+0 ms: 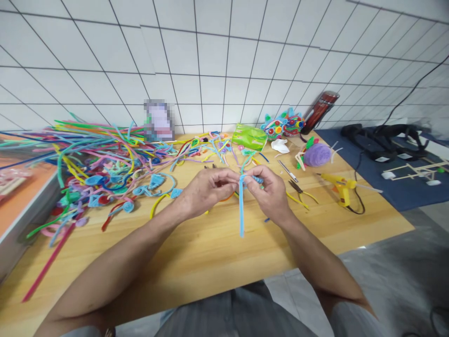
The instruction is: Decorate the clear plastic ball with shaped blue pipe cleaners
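Note:
Over the middle of the wooden table, my left hand (212,189) and my right hand (268,189) meet at a light blue pipe cleaner (241,210). Both hands are closed, thumbs and fingertips pinching its upper part. One straight length hangs down between them toward me. A coiled blue piece (258,179) sticks out behind my right fingers, and a green stem rises above the pinch. How the pieces join is hidden by my fingertips.
A heap of coloured pipe cleaners (101,154) covers the left side. To the right lie pliers (298,189), a yellow glue gun (340,187), a purple yarn ball (317,154) and a dark red bottle (320,111). A green packet (249,135) sits near the tiled wall.

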A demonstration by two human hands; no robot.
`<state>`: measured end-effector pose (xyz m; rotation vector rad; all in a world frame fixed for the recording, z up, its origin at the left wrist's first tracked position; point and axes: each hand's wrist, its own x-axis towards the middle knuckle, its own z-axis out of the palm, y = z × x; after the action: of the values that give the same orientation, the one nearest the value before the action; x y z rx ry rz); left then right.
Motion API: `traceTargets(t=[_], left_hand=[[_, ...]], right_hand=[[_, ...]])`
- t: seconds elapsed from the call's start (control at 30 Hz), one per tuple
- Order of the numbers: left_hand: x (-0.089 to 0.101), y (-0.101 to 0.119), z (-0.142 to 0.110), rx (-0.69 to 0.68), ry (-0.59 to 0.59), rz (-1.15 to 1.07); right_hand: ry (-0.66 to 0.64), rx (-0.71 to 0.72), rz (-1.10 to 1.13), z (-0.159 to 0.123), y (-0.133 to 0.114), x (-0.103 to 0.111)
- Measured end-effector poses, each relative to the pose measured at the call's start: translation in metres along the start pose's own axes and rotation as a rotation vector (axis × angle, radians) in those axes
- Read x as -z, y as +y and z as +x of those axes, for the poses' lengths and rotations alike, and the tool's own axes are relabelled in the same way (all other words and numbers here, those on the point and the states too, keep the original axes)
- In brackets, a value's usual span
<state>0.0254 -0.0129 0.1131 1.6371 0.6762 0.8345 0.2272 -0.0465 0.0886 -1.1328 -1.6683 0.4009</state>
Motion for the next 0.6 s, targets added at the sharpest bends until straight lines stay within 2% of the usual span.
traceTargets(t=[0.1,0.23,0.43,0.6], left_hand=[[0.002,-0.002,0.000,-0.088,0.083,0.159],[0.002,-0.005,0.003,-0.134,0.122,0.226],[0.002,-0.014,0.005,-0.086,0.095,0.079],[0.002,-0.017,0.005,-0.032,0.052,-0.040]], right_hand=[[-0.036,-0.050,0.068,0.001,-0.001,0.000],[-0.044,-0.018,0.050,0.000,0.001,-0.001],[-0.040,0.069,0.041,-0.002,0.004,-0.001],[-0.051,0.053,0.060,-0.003,0.004,0.000]])
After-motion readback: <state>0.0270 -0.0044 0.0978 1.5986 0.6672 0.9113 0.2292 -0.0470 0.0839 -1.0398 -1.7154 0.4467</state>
